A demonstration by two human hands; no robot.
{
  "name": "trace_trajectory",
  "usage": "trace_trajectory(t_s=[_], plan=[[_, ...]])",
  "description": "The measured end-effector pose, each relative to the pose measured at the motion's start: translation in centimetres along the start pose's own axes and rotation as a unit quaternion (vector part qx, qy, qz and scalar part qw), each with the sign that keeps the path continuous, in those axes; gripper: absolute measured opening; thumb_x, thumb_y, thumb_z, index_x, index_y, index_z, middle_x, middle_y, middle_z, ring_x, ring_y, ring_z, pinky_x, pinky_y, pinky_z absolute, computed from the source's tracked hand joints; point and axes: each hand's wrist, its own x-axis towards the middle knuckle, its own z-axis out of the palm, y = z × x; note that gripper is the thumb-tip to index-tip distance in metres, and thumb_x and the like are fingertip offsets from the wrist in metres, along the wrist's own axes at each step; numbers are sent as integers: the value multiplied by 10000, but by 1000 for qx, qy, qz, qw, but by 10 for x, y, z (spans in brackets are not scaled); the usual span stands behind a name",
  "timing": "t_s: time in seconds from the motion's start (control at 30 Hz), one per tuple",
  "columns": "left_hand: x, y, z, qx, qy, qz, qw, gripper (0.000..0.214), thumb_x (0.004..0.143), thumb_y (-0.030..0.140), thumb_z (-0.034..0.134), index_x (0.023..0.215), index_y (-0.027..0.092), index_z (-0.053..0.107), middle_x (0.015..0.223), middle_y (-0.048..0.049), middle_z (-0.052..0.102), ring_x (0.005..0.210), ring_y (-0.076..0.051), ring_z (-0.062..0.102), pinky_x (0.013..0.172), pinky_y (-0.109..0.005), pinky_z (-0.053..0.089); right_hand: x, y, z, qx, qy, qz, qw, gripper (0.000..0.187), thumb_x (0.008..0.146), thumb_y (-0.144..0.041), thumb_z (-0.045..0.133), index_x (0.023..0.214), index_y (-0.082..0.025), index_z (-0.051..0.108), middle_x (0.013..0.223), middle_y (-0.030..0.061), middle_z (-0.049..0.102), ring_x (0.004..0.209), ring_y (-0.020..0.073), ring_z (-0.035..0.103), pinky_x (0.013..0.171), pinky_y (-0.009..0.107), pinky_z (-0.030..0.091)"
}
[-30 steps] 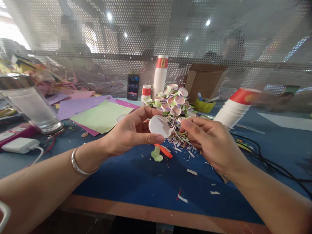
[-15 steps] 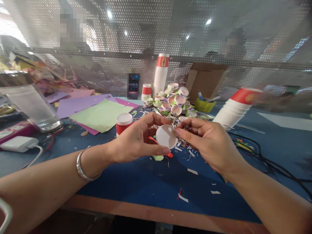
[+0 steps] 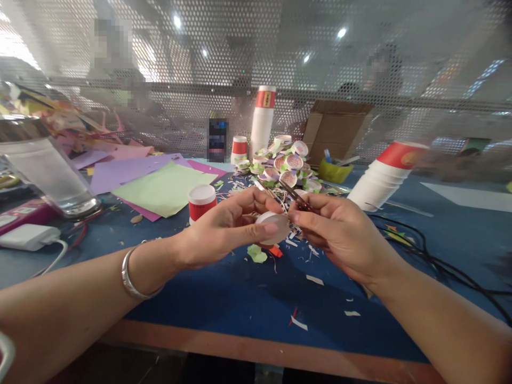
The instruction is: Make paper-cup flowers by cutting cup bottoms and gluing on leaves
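My left hand (image 3: 236, 226) is closed on a small round white paper cup bottom (image 3: 282, 228), pinched between thumb and fingers and tilted. My right hand (image 3: 336, 229) grips a dark pair of scissors (image 3: 295, 196), its blades pointing up and to the left; the handles are mostly hidden in the palm. The right thumb and fingertips are at the disc's right edge. Just below lie a light green paper piece (image 3: 257, 254) and an orange-red scrap (image 3: 276, 250). Left of my hands stands a red and white paper cup (image 3: 202, 202).
Behind my hands is a heap of cut cup bottoms (image 3: 292, 162) with green and purple bits. Cup stacks (image 3: 262, 128) stand behind and tilted at right (image 3: 384, 176). Coloured paper sheets (image 3: 160, 186), a glass of water (image 3: 56, 170) and a white charger (image 3: 32, 236) lie left; black cables (image 3: 432, 256) right.
The white cup bottom has tipped, and my left thumb now lies across its face. The scissors in my right hand have turned so that their blades show more clearly.
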Motion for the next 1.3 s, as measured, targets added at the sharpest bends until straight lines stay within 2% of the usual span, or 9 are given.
trace_trajectory(t_s=[0.1,0.3,0.43,0.53,0.73,0.9,1.03,1.2,1.3], plan=[[1,-3,-2,-18,1,-7,1000,118,959,292,691,1024,197,664,890,-23,652,798,-122,654,714,-227,552,-1,-1,2,7,-14,7,1000,245,786,-362,813,784,-167,664,602,-72,480,463,50,276,412,250,139],[2,-4,-3,-12,6,-15,1000,150,940,307,720,1025,188,689,922,-31,667,824,-126,671,732,-233,552,-1,0,3,-5,-36,-7,999,230,817,-357,785,793,-170,654,638,-72,478,473,48,254,410,251,132],[2,-2,0,-25,39,-32,998,151,919,256,729,1047,185,691,1025,-29,653,861,-118,651,741,-226,529,-2,-1,3,-20,-27,-16,999,243,840,-384,773,792,-191,634,589,-94,412,456,56,232,410,259,126],[3,0,1,-46,72,-32,996,125,907,238,713,1004,165,684,1005,-37,645,885,-140,637,770,-252,525,-2,-1,2,-36,-8,-26,999,275,831,-435,797,832,-192,668,583,-90,431,460,65,247,415,267,147],[5,3,-1,-57,108,-12,992,88,892,233,673,895,156,632,931,-50,648,905,-173,623,836,-306,530,-1,3,-1,-86,10,-49,995,283,815,-423,836,876,-187,692,702,-34,570,552,90,375,469,263,242],[5,0,1,-65,102,-22,992,88,903,238,657,897,156,627,900,-37,617,863,-163,615,800,-311,558,-1,5,-1,-107,15,-60,992,304,859,-464,798,919,-184,695,734,-13,605,648,121,463,540,256,319],[5,-2,4,-91,99,-38,990,100,908,244,661,889,155,620,928,-43,611,882,-164,618,798,-303,577,-1,4,0,-96,4,-57,994,301,833,-448,829,904,-189,692,779,-4,633,706,139,505,599,263,376],[6,4,4,-121,129,-40,983,65,925,200,610,877,158,601,904,-49,632,850,-167,621,782,-320,598,-3,2,-1,-116,2,-63,991,315,873,-493,785,957,-204,693,800,-12,606,697,133,463,595,276,346],[6,8,4,-128,145,-45,980,73,940,199,591,880,158,593,923,-64,667,852,-172,646,778,-310,598,-4,1,-1,-141,1,-63,988,375,893,-565,736,927,-196,678,769,-19,558,656,123,415,561,281,310]])
